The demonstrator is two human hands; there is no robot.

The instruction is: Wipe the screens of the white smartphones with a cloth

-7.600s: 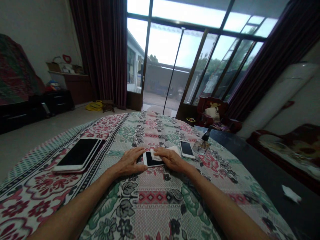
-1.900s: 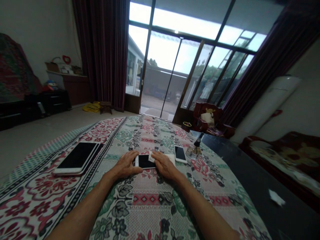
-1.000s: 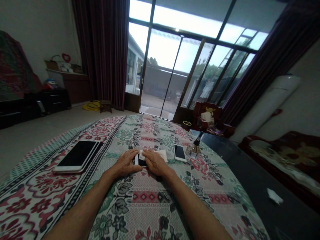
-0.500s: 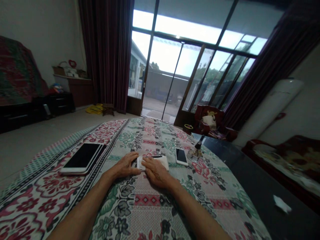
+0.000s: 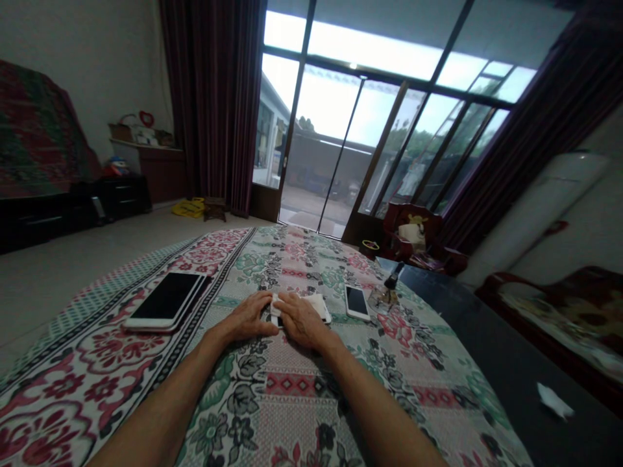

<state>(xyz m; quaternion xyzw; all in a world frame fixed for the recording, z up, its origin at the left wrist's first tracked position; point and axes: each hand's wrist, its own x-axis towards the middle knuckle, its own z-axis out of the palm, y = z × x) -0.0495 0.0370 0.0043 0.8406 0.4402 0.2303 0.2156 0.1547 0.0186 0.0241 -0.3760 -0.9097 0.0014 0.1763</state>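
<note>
A white-edged smartphone (image 5: 328, 318) lies flat on the table in front of me, mostly covered by my hands and a white tissue (image 5: 318, 303). My left hand (image 5: 250, 316) grips the phone's left end, thumb at the near side and fingers at the far side. Over the phone, my right hand (image 5: 300, 319) presses the tissue down with its fingers close together. To the right lies a second, smaller white phone (image 5: 357, 302) with a dark screen. A stack of larger white devices with a black screen (image 5: 168, 299) rests at the left.
A flowered cloth (image 5: 292, 415) covers the table. Beside the small phone stands a clear glass bottle (image 5: 384, 296) with a dark brush-like top. A crumpled white paper (image 5: 555, 401) lies on the dark surface (image 5: 491, 370) at right. Glass doors (image 5: 324, 149) are beyond.
My right hand and the tissue have shifted toward the phone's far side, so its near edge and right corner now show. My left hand keeps its place at the left end.
</note>
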